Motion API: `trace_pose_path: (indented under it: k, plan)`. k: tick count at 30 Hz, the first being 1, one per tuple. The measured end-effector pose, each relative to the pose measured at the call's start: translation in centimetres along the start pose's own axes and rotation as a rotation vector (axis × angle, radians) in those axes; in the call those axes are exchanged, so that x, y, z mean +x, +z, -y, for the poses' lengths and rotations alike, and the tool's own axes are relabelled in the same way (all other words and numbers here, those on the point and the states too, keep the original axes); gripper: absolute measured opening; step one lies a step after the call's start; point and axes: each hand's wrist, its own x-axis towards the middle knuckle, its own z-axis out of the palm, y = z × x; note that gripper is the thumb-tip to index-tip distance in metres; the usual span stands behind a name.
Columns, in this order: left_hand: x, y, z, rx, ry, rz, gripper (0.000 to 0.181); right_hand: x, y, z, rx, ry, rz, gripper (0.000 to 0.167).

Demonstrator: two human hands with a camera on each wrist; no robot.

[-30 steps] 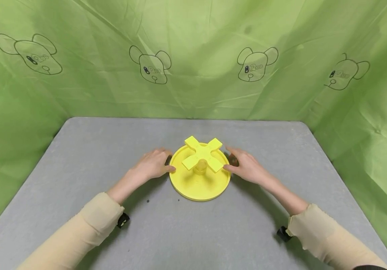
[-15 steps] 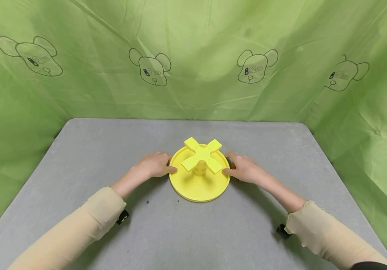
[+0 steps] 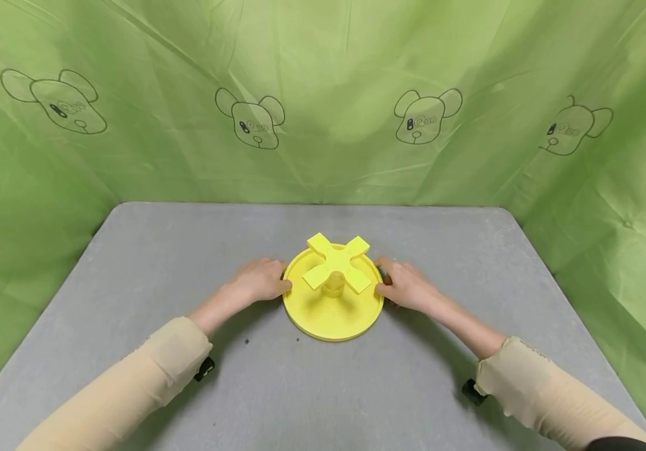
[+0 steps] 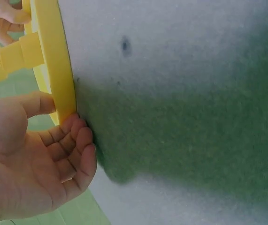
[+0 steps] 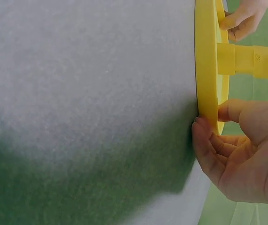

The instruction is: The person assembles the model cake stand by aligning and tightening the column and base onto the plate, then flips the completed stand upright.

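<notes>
A round yellow tray [image 3: 328,326] with a raised rim lies flat on the grey table. From its middle a short yellow post [image 4: 11,58] rises to a cross-shaped top [image 3: 337,262] with flat arms. My left hand [image 3: 258,280] pinches the rim at the left side, thumb on the inner side and fingers curled against the outer edge near the tabletop. On the opposite side my right hand [image 3: 410,286] grips the rim the same way, as the right wrist view confirms. The fingertips under the edge are partly hidden.
The grey table [image 3: 323,401] has rounded far corners and a few small dark specks. Green curtains [image 3: 334,169] with printed bear faces enclose its back and sides. Black wrist devices [image 3: 205,368] hang under both beige sleeves [image 3: 148,369].
Both hands have settled onto the rim, their fingers drawing in and the thumbs shifting slightly outward. The tray stays on the table. The head view has tilted up slightly.
</notes>
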Motion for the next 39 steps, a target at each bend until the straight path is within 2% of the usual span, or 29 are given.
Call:
trace_pose_path:
  k: [10, 21, 30, 37, 39]
  plan:
    - [-0.2, -0.5, -0.6, -0.019, -0.018, -0.018, 0.019, -0.3, -0.9, 0.6, 0.049, 0.018, -0.01, 0.049]
    - [-0.4, -2.3, -1.2, -0.069, 0.029, -0.134, 0.016, -0.2, -2.6, 1.3, 0.267, 0.05, -0.018, 0.054]
    - [0.0, -3.4, -1.5, -0.21, 0.023, -0.204, 0.018, 0.1, -4.3, 1.5, 0.532, 0.067, -0.004, 0.062]
    - [-0.1, -3.9, -1.8, -0.461, -0.037, -0.146, 0.021, 0.2, -5.5, 1.7, 0.663, 0.063, 0.01, 0.065]
    - [0.0, -4.1, -1.8, -0.504, -0.045, -0.142, 0.023, 0.3, -5.7, 1.6, 0.692, 0.061, 0.016, 0.066]
